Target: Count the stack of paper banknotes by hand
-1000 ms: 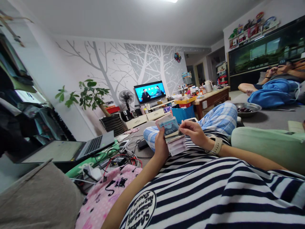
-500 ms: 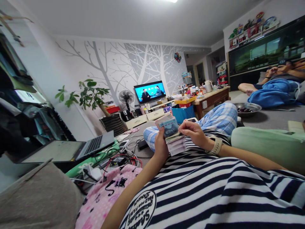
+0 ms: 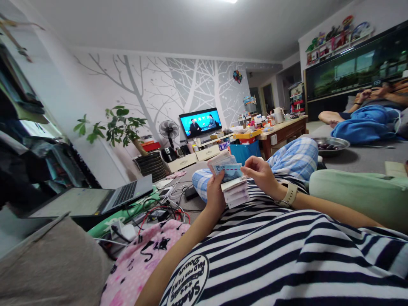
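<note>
I lie back with a thick stack of banknotes (image 3: 235,193) held above my striped shirt. My left hand (image 3: 215,193) is wrapped round the left side of the stack, thumb on top. My right hand (image 3: 262,173), with a beige watch on its wrist, pinches the right edge of the top blue-green banknote (image 3: 232,171) and bends it up off the pile. Pink notes show lower in the stack. My knees in blue checked trousers (image 3: 293,156) rise just behind the hands.
An open laptop (image 3: 105,199) and a tangle of cables (image 3: 159,210) lie at the left, a pink cushion (image 3: 140,259) below them. A television (image 3: 200,122), fan and potted plant (image 3: 119,127) stand by the far wall. Another person under a blue blanket (image 3: 366,123) reclines at the right, near a metal bowl (image 3: 331,145).
My right hand has peeled the top blue-green note further to the right and lower, folding it away from the fanned notes. The left hand keeps the stack in place.
</note>
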Demonstrator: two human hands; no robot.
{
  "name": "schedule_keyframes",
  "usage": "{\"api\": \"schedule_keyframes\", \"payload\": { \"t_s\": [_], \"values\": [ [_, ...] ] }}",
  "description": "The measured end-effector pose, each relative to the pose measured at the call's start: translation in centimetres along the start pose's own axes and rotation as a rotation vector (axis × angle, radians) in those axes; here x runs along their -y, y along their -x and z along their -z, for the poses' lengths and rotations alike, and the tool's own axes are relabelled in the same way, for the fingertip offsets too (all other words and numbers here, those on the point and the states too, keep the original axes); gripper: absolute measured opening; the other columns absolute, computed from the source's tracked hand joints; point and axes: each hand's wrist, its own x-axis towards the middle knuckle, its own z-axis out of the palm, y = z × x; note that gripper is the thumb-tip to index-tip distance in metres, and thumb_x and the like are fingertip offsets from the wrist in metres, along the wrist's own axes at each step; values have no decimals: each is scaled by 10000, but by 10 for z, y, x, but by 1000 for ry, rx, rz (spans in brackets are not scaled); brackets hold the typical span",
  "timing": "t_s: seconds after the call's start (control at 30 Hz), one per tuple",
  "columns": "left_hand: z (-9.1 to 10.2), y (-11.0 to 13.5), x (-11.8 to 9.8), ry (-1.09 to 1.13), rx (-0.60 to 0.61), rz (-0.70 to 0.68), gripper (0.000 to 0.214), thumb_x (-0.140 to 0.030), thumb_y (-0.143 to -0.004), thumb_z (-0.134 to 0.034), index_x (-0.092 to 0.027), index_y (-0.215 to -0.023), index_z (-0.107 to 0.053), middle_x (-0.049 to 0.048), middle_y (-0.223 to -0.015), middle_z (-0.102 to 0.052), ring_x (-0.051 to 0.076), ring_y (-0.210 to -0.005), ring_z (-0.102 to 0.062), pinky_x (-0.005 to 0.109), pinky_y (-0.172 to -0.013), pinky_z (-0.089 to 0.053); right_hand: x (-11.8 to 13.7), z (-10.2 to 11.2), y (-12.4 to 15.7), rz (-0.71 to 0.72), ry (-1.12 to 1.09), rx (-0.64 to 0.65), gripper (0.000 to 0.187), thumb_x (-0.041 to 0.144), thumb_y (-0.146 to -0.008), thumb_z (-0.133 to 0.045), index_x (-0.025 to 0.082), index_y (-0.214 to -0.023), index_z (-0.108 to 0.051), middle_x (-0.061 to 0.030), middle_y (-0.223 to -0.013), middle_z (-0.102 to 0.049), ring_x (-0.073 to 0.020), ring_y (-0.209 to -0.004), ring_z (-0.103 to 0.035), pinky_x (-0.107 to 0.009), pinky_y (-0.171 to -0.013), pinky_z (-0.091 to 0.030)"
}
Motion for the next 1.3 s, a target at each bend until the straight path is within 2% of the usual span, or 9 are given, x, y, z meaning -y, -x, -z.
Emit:
{"api": "schedule_keyframes", "payload": {
  "t_s": [0.17, 0.4, 0.63, 0.8, 1.0, 1.3],
  "values": [
    [-2, 1, 1, 15, 17, 11, 331, -292, -630, -782, -164, -921, -690, 55, -875, -746, 271, -978, -677, 393, -916, -494, -4, 0, -5, -91, -64, -13, 359, 509, -714, -716, 189, -692, -554, 44, -591, -470, -101, -538, -419, -248, -522, -360],
    [-2, 1, 1, 24, 35, 10, 368, -294, -622, -794, -164, -945, -677, 52, -882, -749, 273, -993, -676, 391, -913, -493, -3, 1, -5, -76, 39, 12, 340, 484, -748, -664, 181, -617, -581, 33, -547, -465, -102, -529, -403, -245, -499, -328],
    [4, -4, 3, -50, 31, -47, 456, -512, -690, -724, -138, -949, -704, 75, -887, -747, 266, -979, -676, 378, -919, -481, -2, 1, -3, -10, 62, 4, 308, 447, -777, -674, 171, -667, -593, 25, -596, -509, -104, -551, -447, -247, -519, -336],
    [8, -6, 3, -185, -20, -94, 505, -586, -739, -645, -140, -964, -712, 81, -911, -741, 247, -932, -674, 365, -892, -482, -4, 3, -1, 47, 112, 10, 315, 455, -789, -688, 172, -689, -591, 24, -601, -508, -108, -547, -460, -251, -522, -343],
    [9, -4, -1, -419, -51, -189, 437, -545, -829, -546, -145, -859, -720, 68, -852, -721, 211, -821, -638, 309, -790, -481, 1, 3, 1, 81, 113, 14, 331, 482, -778, -702, 175, -711, -598, 20, -596, -520, -108, -539, -444, -252, -504, -330],
    [-4, 4, -12, -397, -76, -169, 311, -434, -841, -526, -181, -743, -678, 52, -729, -682, 210, -750, -620, 320, -742, -494, 8, -1, 3, 73, 37, 40, 356, 506, -755, -711, 180, -700, -579, 21, -611, -525, -100, -539, -426, -243, -491, -338]
  ]
}}
